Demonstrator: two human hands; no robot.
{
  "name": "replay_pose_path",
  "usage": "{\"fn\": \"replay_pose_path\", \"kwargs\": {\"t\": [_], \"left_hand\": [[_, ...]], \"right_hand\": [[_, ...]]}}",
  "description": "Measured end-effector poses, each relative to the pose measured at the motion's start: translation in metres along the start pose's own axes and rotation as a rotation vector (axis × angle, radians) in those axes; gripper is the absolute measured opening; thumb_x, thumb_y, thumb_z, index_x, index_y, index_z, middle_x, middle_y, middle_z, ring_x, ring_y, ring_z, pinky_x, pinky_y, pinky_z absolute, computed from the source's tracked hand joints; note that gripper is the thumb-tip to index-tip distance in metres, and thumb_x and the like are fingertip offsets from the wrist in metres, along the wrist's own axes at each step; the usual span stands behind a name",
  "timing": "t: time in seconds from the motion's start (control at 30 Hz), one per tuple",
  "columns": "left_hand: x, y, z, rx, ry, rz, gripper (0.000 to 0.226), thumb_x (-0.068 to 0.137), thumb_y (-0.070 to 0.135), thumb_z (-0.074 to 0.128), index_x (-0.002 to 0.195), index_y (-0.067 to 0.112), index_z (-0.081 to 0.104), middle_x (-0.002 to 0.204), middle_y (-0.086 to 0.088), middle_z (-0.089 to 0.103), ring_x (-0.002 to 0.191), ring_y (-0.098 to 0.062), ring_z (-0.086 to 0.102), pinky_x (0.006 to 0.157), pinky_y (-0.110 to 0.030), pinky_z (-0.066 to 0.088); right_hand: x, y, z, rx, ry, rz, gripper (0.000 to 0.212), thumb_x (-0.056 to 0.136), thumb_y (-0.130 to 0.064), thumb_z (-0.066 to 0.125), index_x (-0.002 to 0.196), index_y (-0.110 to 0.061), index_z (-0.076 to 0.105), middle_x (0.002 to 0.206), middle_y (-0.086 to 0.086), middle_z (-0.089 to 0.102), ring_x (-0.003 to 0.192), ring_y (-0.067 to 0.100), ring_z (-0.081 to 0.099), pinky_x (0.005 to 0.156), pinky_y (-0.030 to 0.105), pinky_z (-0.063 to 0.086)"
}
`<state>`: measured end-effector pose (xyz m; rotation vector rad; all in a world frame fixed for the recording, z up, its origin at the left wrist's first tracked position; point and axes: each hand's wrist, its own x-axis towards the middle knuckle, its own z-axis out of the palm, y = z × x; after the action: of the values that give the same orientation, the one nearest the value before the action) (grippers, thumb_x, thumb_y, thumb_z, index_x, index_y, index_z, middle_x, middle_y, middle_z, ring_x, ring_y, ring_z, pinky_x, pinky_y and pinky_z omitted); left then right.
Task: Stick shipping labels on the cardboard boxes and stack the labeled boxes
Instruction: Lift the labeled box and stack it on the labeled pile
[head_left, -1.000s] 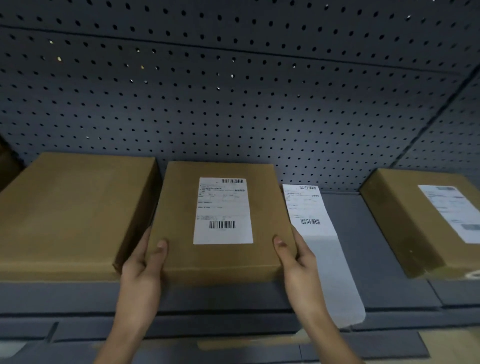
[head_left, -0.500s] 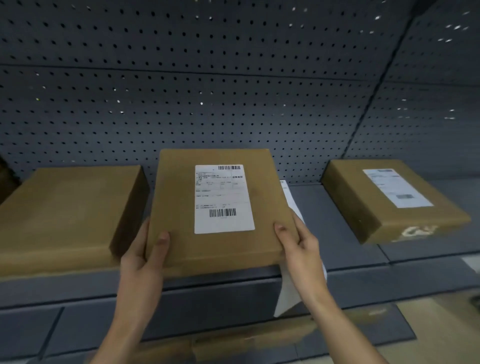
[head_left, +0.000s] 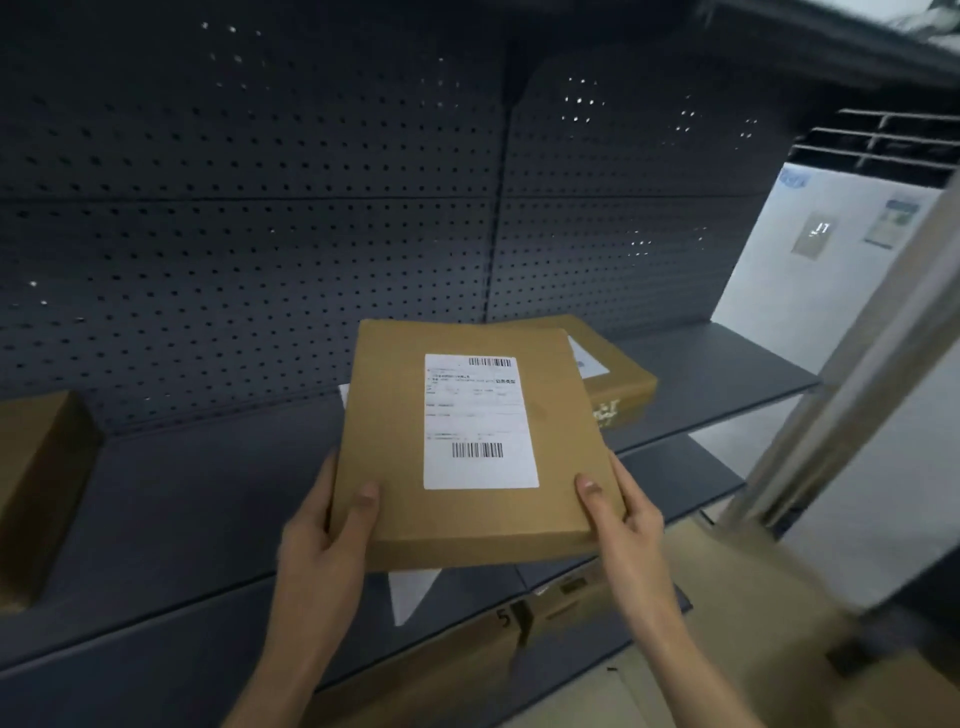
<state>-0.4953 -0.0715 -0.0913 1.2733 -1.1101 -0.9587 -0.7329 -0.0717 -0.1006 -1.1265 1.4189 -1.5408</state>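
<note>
I hold a flat cardboard box (head_left: 395, 457) with a white shipping label (head_left: 478, 421) on its top, lifted above the dark shelf (head_left: 208, 493). My left hand (head_left: 327, 540) grips its near left corner, thumb on top. My right hand (head_left: 623, 514) grips its near right corner the same way. Behind it to the right a second labeled box (head_left: 618, 379) lies on the shelf, partly hidden. An unlabeled box (head_left: 36, 493) sits at the far left edge. A white label strip (head_left: 410, 592) lies on the shelf under the held box, mostly hidden.
A dark pegboard wall (head_left: 260, 234) backs the shelf. More cardboard boxes (head_left: 566, 597) stand below the shelf. A metal upright (head_left: 852, 405) slants across the right, with a white appliance (head_left: 831, 249) behind it.
Both hands lifted the labeled box off the shelf and carried it right toward the other labeled box. The view swung right, so the unlabeled box slid to the left edge.
</note>
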Motion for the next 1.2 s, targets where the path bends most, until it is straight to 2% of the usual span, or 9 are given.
{"fn": "replay_pose_path", "kwargs": {"t": [0.1,0.23,0.3,0.43,0.57,0.73,0.8,1.07,1.2], "left_hand": [[-0.002,0.004,0.050,-0.012,-0.033,0.016,0.047,0.098,0.028,0.053,0.144,0.032,0.044,0.105,0.040,0.060,0.090,0.027,0.055,0.069,0.004,0.042],[-0.001,0.011,0.120,0.003,-0.026,0.017,0.044,0.098,0.027,0.053,0.136,0.044,0.039,0.093,0.047,0.061,0.087,0.030,0.053,0.078,-0.001,0.046],[0.001,0.014,0.154,0.021,-0.023,0.028,0.047,0.097,0.032,0.053,0.142,0.039,0.041,0.111,0.040,0.060,0.096,0.029,0.051,0.094,-0.010,0.046],[0.009,0.016,0.202,0.036,-0.007,0.059,0.050,0.097,0.031,0.054,0.146,0.029,0.044,0.125,0.024,0.061,0.105,0.018,0.055,0.091,-0.008,0.047],[0.024,0.024,0.226,0.061,0.048,0.061,0.043,0.099,0.029,0.054,0.141,0.031,0.050,0.119,0.021,0.068,0.106,0.007,0.062,0.099,-0.026,0.049],[0.058,0.029,0.239,0.061,0.077,0.058,0.040,0.099,0.030,0.053,0.140,0.031,0.052,0.117,0.021,0.069,0.106,0.003,0.064,0.098,-0.030,0.051],[0.073,0.028,0.241,0.043,0.076,0.042,0.037,0.099,0.028,0.054,0.136,0.033,0.054,0.113,0.023,0.070,0.103,0.003,0.065,0.095,-0.029,0.052],[0.121,0.012,0.251,0.047,0.012,-0.042,0.034,0.098,0.035,0.055,0.130,0.046,0.051,0.102,0.035,0.068,0.094,0.010,0.065,0.085,-0.022,0.051],[0.131,0.005,0.254,0.082,0.041,-0.060,0.038,0.097,0.037,0.055,0.135,0.040,0.052,0.105,0.028,0.070,0.094,0.010,0.065,0.082,-0.018,0.050]], "right_hand": [[0.023,0.004,-0.047,0.013,0.038,-0.010,0.044,0.098,-0.023,0.057,0.142,-0.024,0.051,0.111,-0.022,0.066,0.087,-0.015,0.063,0.068,0.002,0.045],[0.060,0.002,-0.105,0.024,0.037,-0.030,0.042,0.098,-0.021,0.056,0.139,-0.026,0.051,0.106,-0.027,0.063,0.081,-0.021,0.061,0.064,0.000,0.043],[0.083,0.000,-0.133,0.009,0.013,-0.044,0.037,0.099,-0.020,0.055,0.135,-0.029,0.053,0.104,-0.027,0.064,0.081,-0.020,0.061,0.063,0.000,0.044],[0.128,-0.002,-0.169,0.006,-0.057,-0.050,0.032,0.099,-0.024,0.054,0.128,-0.038,0.053,0.104,-0.029,0.065,0.085,-0.020,0.060,0.065,0.000,0.044],[0.168,-0.012,-0.177,-0.002,-0.127,-0.059,0.025,0.099,-0.022,0.054,0.116,-0.041,0.056,0.095,-0.031,0.065,0.079,-0.022,0.059,0.061,-0.001,0.042],[0.219,-0.016,-0.165,-0.048,-0.210,-0.059,0.021,0.100,-0.022,0.053,0.105,-0.041,0.062,0.090,-0.031,0.071,0.084,-0.012,0.064,0.066,0.005,0.046],[0.234,-0.015,-0.158,-0.066,-0.220,-0.064,0.020,0.100,-0.023,0.053,0.105,-0.038,0.065,0.093,-0.029,0.072,0.085,-0.009,0.066,0.072,0.013,0.050],[0.289,-0.003,-0.143,-0.074,-0.214,-0.006,0.023,0.098,-0.023,0.057,0.120,-0.026,0.064,0.104,-0.019,0.068,0.079,-0.016,0.064,0.070,0.009,0.046],[0.305,0.007,-0.136,-0.073,-0.261,0.028,0.021,0.098,-0.025,0.056,0.118,-0.027,0.064,0.105,-0.014,0.070,0.081,-0.010,0.066,0.073,0.016,0.047]]}}
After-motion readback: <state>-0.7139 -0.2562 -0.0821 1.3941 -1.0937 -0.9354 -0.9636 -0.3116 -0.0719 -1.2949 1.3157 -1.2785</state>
